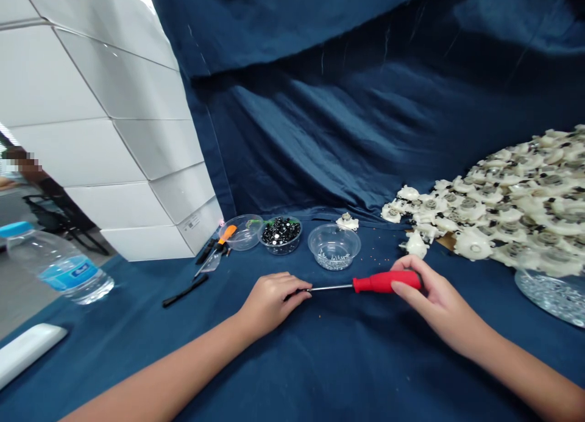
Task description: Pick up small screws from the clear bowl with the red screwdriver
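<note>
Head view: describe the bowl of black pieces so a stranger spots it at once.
Start at the white boxes stacked on the left, then move right across the blue cloth to a row of three clear containers. The bowl is the middle one; it alone is heaped with glossy black pieces.

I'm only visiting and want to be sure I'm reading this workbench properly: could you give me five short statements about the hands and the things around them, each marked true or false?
1. The right hand holds a red-handled screwdriver. True.
2. The left hand is on the screwdriver's red handle. False: its fingertips pinch a small dark piece, mostly hidden, at the shaft's far end.
3. In the picture, the bowl of black pieces stands left of the bowl of small silvery pieces. True.
4. The water bottle has a red cap. False: the cap is blue.
5. The pale parts are spread out at the picture's right. True.
</note>
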{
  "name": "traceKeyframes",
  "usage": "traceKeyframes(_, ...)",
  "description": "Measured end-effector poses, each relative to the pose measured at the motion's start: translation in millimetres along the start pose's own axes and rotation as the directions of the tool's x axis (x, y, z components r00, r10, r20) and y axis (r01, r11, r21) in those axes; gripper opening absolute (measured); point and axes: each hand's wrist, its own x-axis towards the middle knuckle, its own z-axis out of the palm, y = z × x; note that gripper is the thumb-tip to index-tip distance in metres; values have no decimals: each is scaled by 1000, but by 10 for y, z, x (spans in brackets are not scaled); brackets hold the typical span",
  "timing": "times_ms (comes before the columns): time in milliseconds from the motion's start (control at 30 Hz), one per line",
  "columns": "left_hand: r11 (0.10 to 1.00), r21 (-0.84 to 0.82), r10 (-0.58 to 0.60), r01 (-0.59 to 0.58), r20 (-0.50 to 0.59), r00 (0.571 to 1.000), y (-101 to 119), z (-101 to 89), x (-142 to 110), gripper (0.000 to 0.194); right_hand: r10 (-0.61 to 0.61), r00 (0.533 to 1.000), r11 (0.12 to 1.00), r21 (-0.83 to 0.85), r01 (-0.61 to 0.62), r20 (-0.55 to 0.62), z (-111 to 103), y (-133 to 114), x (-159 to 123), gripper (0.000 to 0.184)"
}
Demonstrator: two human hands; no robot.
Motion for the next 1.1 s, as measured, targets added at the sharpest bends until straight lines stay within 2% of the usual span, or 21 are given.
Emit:
traceKeyframes(67,1000,5,-12,12,-9,1000,-4,-2,-3,19,160,986,987,-28,-159,55,14,44,39,51)
traceKeyframes(133,999,6,-47,48,-24,999,-11,-4,-3,20,213,973,976,-61,-208,93,30,63,54,57)
traceKeyframes(233,997,7,-74,74,-39,996,-21,-4,1,19,54,996,999,-5,-54,64,37,37,21,40)
traceKeyframes(300,999,11,-48,48,-25,999,-23,-2,0,18,-50,997,998,37,48,51,25,9,1,34)
traceKeyframes(333,999,15,-29,29,-15,999,-22,-1,-2,18,-51,998,998,37,49,47,17,0,1,35)
traceKeyframes(500,999,34,-5,6,-15,1000,-12,-3,-4,20,146,988,982,-129,-138,58,12,25,59,58)
traceKeyframes(567,999,27,-21,21,-20,1000,-11,-4,-1,20,105,992,991,-91,-100,62,27,41,51,50)
traceKeyframes(633,999,22,-46,46,-27,999,-14,-4,1,20,8,999,1000,2,-8,46,35,41,19,39)
traceKeyframes(733,999,24,-33,33,-14,999,-24,1,-4,17,-104,994,994,50,102,43,24,11,-21,34)
traceKeyframes(800,1000,26,-10,10,-11,1000,-27,5,-12,17,-71,997,997,13,71,24,9,-6,-15,32)
traceKeyframes(900,1000,23,21,-20,-28,999,-17,6,-19,16,62,998,995,-72,-62,2,-5,2,36,52)
traceKeyframes(1000,998,28,60,-59,-45,997,11,-1,-14,14,207,978,972,-124,-201,32,-2,31,79,70)
traceKeyframes(1033,998,29,61,-60,-49,997,22,-5,-9,14,224,974,968,-123,-218,37,2,38,83,71)
traceKeyframes(1100,999,13,37,-37,-51,998,37,-12,3,13,183,983,979,-94,-180,20,17,43,74,67)
